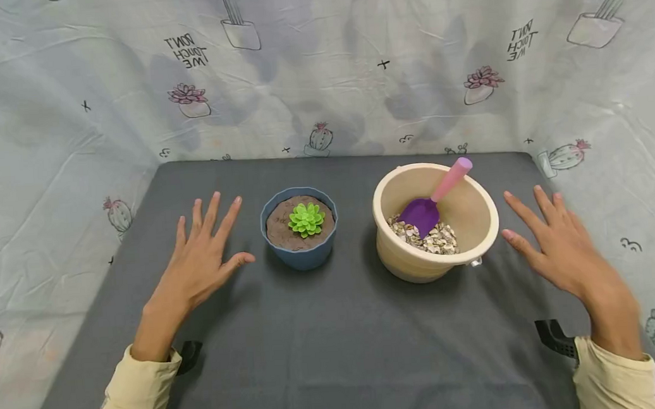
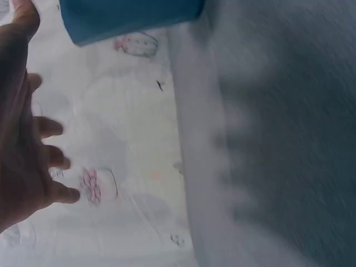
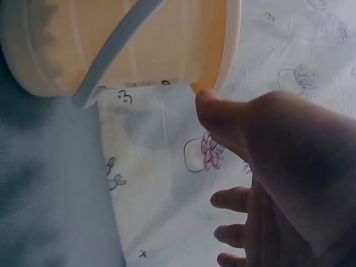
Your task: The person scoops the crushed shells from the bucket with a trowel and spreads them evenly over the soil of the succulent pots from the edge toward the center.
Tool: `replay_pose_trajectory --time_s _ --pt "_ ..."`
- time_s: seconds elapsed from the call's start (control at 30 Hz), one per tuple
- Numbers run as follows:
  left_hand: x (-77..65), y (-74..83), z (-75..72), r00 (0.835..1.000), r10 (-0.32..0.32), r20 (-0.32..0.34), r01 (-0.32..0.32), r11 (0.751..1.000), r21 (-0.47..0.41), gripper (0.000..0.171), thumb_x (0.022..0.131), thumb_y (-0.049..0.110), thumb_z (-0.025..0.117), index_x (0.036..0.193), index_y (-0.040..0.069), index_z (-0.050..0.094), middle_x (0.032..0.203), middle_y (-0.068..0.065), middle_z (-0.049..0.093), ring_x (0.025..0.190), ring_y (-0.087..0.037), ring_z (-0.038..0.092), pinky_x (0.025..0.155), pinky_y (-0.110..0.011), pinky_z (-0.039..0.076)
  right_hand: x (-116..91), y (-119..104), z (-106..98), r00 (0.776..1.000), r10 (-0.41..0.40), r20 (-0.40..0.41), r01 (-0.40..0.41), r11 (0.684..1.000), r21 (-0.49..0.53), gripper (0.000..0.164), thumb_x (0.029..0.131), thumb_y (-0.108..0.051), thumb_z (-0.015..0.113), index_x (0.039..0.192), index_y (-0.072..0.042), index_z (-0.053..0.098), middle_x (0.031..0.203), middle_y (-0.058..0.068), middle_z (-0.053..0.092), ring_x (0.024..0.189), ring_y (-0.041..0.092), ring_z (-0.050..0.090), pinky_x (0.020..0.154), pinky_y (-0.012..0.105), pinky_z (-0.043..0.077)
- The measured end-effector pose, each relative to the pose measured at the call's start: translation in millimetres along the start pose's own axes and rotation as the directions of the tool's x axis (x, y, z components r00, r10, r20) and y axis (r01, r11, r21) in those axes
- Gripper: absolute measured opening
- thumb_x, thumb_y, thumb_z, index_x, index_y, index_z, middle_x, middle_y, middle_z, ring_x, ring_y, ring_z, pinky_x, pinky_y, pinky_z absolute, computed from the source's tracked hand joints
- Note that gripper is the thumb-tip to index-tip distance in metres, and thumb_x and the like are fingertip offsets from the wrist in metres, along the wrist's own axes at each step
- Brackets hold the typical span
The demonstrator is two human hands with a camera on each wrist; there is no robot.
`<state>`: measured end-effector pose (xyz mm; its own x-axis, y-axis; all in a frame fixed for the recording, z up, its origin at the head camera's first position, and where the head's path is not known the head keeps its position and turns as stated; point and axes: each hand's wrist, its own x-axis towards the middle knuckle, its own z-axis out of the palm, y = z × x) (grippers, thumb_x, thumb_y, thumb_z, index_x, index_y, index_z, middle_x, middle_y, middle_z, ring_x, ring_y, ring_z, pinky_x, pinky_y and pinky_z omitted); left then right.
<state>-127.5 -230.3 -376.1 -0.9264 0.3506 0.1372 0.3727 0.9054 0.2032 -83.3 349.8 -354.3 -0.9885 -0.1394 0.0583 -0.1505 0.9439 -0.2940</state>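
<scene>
Presently both hands hold nothing, fingers spread: left hand [image 1: 197, 261] just beside the blue pot [image 1: 302, 257], right hand [image 1: 564, 248] just beside the cream bucket [image 1: 402, 261]. Pot sits near the counter's [image 1: 314, 338] far edge, left of its middle; bucket toward the far right corner. Pot: probably stiff plastic, weighted by soil [image 1: 279, 227]; best cupped around the wall, clear of the green succulent [image 1: 306, 220]. Bucket: likely light, firm; take rim or bail [image 3: 119, 50]. Purple scoop [image 1: 421, 215] slants in pale chips [image 1: 438, 241]; smooth pink handle [image 1: 452, 178], perhaps slippery, offers the grip.
</scene>
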Motion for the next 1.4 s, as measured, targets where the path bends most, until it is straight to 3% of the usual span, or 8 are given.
replay_pose_trajectory --time_s 0.13,0.27,0.43,0.63,0.8,0.93,1.23,1.4 --pt "16.8 23.3 -0.8 0.989 0.096 -0.113 -0.102 0.994 -0.049 0.096 0.093 0.085 0.031 0.17 0.034 0.004 0.178 -0.012 -0.009 0.163 -0.05 -0.007 0.124 -0.078 0.009 10 -5 -11 0.999 -0.033 -0.043 0.032 0.999 -0.016 0.066 0.111 -0.044 0.047 0.169 -0.025 0.021 0.172 0.033 0.005 0.155 0.065 0.002 0.113 0.086 0.015" --pt "41.5 62.3 -1.2 0.944 0.245 -0.22 -0.273 0.956 -0.108 0.098 0.092 0.086 0.022 0.17 0.029 0.01 0.178 -0.013 -0.009 0.164 -0.044 -0.009 0.128 -0.073 0.01 28 -19 -31 0.989 -0.119 -0.094 0.114 0.992 -0.054 0.064 0.11 -0.038 0.053 0.167 -0.022 0.029 0.172 0.032 0.013 0.157 0.061 0.009 0.118 0.082 0.017" --pt "66.5 110.7 5.4 0.906 0.359 -0.224 -0.4 0.899 -0.179 0.101 0.091 0.086 0.023 0.171 0.026 0.006 0.178 -0.01 -0.01 0.166 -0.036 -0.009 0.131 -0.065 0.014 58 -46 -44 0.923 -0.353 -0.15 0.331 0.931 -0.157 0.069 0.096 -0.021 0.076 0.158 -0.017 0.047 0.167 0.029 0.033 0.153 0.055 0.031 0.113 0.079 0.032" --pt "83.2 154.5 20.8 0.914 0.396 -0.094 -0.407 0.885 -0.228 0.103 0.092 0.081 0.035 0.17 0.027 -0.006 0.177 -0.006 -0.017 0.166 -0.033 -0.009 0.133 -0.059 0.014 83 -71 -41 0.809 -0.582 -0.078 0.535 0.786 -0.31 0.069 0.081 -0.008 0.088 0.144 -0.012 0.061 0.155 0.021 0.052 0.142 0.047 0.048 0.103 0.069 0.045" --pt "91.6 183.8 34.3 0.927 0.374 -0.01 -0.365 0.897 -0.251 0.109 0.096 0.067 0.059 0.17 0.021 -0.006 0.176 -0.011 -0.019 0.165 -0.034 -0.012 0.135 -0.055 0.008 100 -71 -33 0.73 -0.684 -0.01 0.609 0.657 -0.444 0.054 0.072 0.004 0.089 0.121 -0.007 0.072 0.128 0.015 0.066 0.121 0.039 0.056 0.098 0.054 0.049" --pt "93.3 196.7 43.0 0.939 0.342 0.035 -0.32 0.906 -0.277 0.115 0.094 0.064 0.067 0.17 0.015 -0.004 0.175 -0.017 -0.017 0.165 -0.034 -0.014 0.136 -0.051 -0.001 109 -67 -23 0.688 -0.725 -0.019 0.618 0.6 -0.508 0.034 0.073 0.016 0.079 0.097 -0.005 0.071 0.1 0.011 0.059 0.097 0.033 0.053 0.081 0.045 0.046" --pt "90.2 202.8 46.7 0.947 0.316 0.065 -0.283 0.91 -0.304 0.11 0.098 0.065 0.06 0.169 0.009 -0.002 0.176 -0.018 -0.012 0.166 -0.034 -0.003 0.135 -0.047 0.006 114 -77 -8 0.748 -0.661 0.061 0.544 0.557 -0.627 0.016 0.075 -0.006 0.089 0.081 -0.007 0.074 0.086 0.005 0.06 0.084 0.03 0.047 0.073 0.038 0.038" --pt "88.3 202.1 46.6 0.952 0.293 0.088 -0.249 0.91 -0.331 0.109 0.097 0.066 0.06 0.169 0.011 -0.001 0.177 -0.015 -0.014 0.165 -0.037 0.002 0.135 -0.049 0.013 118 -80 -3 0.763 -0.642 0.079 0.587 0.636 -0.5 0.02 0.077 -0.018 0.092 0.082 -0.007 0.076 0.08 0.005 0.066 0.08 0.029 0.044 0.069 0.038 0.038"
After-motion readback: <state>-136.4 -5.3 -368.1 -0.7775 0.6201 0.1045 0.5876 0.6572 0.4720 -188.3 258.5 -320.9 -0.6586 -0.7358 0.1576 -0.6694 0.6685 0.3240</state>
